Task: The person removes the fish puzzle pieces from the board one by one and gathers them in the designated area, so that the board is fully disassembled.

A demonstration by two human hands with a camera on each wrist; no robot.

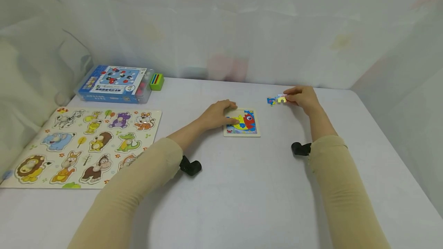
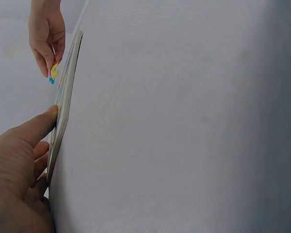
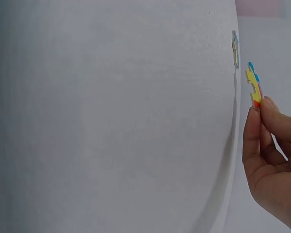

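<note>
A small square jigsaw board (image 1: 254, 133) with a red, yellow and blue fish picture lies on the white table. My left hand (image 1: 216, 115) holds it at its left side, the thumb (image 2: 41, 125) on its face and the other fingers bent along the edge, partly hidden. Beyond the board's right side, my right hand (image 1: 304, 97) pinches a yellow, blue and pink jigsaw piece (image 3: 254, 87) between thumb and fingertips, just above the table. Beside it, a loose blue piece (image 1: 270, 100) rests on the tabletop.
On the left lies a large animal peg puzzle (image 1: 79, 141). Behind it stand a blue molecule-model box (image 1: 112, 83) and a small green box (image 1: 157, 82) with coloured stripes. A pale curtain (image 1: 221, 30) hangs along the table's back edge.
</note>
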